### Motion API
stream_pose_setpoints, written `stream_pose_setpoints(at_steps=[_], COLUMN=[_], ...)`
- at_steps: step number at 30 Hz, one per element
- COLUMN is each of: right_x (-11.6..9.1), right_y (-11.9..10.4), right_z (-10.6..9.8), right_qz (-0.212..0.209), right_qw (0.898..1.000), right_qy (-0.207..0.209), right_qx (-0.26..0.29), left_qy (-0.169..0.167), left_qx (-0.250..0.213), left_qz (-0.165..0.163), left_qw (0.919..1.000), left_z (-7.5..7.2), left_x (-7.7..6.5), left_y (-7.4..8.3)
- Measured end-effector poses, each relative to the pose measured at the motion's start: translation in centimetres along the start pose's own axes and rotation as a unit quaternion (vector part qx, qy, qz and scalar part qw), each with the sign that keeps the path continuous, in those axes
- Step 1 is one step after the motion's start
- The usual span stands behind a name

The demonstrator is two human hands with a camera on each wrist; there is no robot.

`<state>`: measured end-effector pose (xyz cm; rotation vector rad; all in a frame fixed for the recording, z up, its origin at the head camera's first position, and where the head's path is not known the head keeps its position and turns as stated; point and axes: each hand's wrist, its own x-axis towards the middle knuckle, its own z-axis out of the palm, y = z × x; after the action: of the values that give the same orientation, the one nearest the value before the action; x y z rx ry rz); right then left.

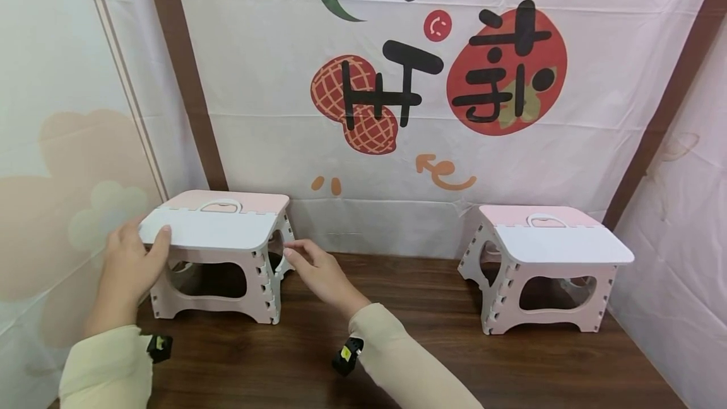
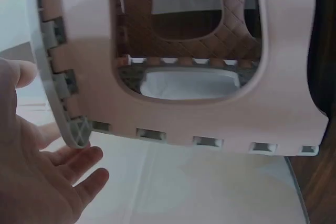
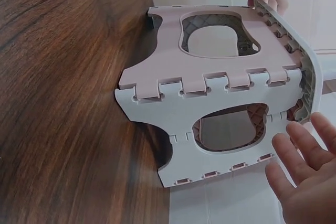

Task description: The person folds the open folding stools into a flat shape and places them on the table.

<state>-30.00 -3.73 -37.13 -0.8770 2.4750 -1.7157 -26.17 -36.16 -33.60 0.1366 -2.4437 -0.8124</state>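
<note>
On the left of the wooden table, a folding step stool (image 1: 210, 230) with a white and pink top stands upright on its unfolded legs. My left hand (image 1: 132, 257) is at the left end of its top, the thumb over the front corner. In the left wrist view, the left fingers (image 2: 86, 163) are loosely spread beside the top's edge. My right hand (image 1: 318, 270) is by the stool's right side, fingertips close to the leg panel. The right wrist view shows the right fingers (image 3: 296, 156) extended near the white side panel (image 3: 210, 98), holding nothing.
A second pink and white folding stool (image 1: 568, 245) stands unfolded on the right of the table (image 1: 397, 320). Behind the table hangs a printed cloth (image 1: 255, 144), with more cloth at the left and right sides. Both wrists wear small black devices (image 1: 348, 355).
</note>
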Motion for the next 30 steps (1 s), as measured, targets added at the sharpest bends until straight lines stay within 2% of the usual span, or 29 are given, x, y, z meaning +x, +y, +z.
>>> stream_pose_setpoints(at_steps=[5, 8, 12, 17, 20, 26, 30], right_x=[0.1, 0.2, 0.3, 0.6, 0.7, 1.3, 1.6], right_y=[0.3, 0.5, 0.8, 0.8, 0.6, -0.1, -0.6], right_z=[0.2, 0.4, 0.7, 0.8, 0.9, 1.3, 1.7], right_qz=[0.006, 0.014, 0.023, 0.028, 0.036, 0.053, 0.07], right_qw=[1.0, 1.0, 1.0, 0.999, 0.999, 0.998, 0.996], right_qy=[0.006, 0.007, 0.008, 0.01, 0.003, -0.022, -0.039], right_qx=[0.009, 0.016, 0.019, 0.022, 0.027, 0.034, 0.034], left_qy=[0.001, 0.003, -0.013, -0.04, -0.053, -0.089, -0.109], left_qx=[-0.012, -0.035, -0.078, -0.119, -0.155, -0.25, -0.272], left_qz=[-0.018, -0.046, -0.096, -0.131, -0.148, -0.172, -0.199], left_qw=[0.9998, 0.9983, 0.9922, 0.9834, 0.9753, 0.9486, 0.9351], left_z=[0.3, 0.3, 0.2, 0.3, 0.6, 1.1, 1.3], left_x=[0.2, 0.1, 0.0, 0.1, 0.1, 0.4, 0.4], left_y=[-0.7, -1.0, -1.3, -1.6, -1.9, -2.5, -3.1])
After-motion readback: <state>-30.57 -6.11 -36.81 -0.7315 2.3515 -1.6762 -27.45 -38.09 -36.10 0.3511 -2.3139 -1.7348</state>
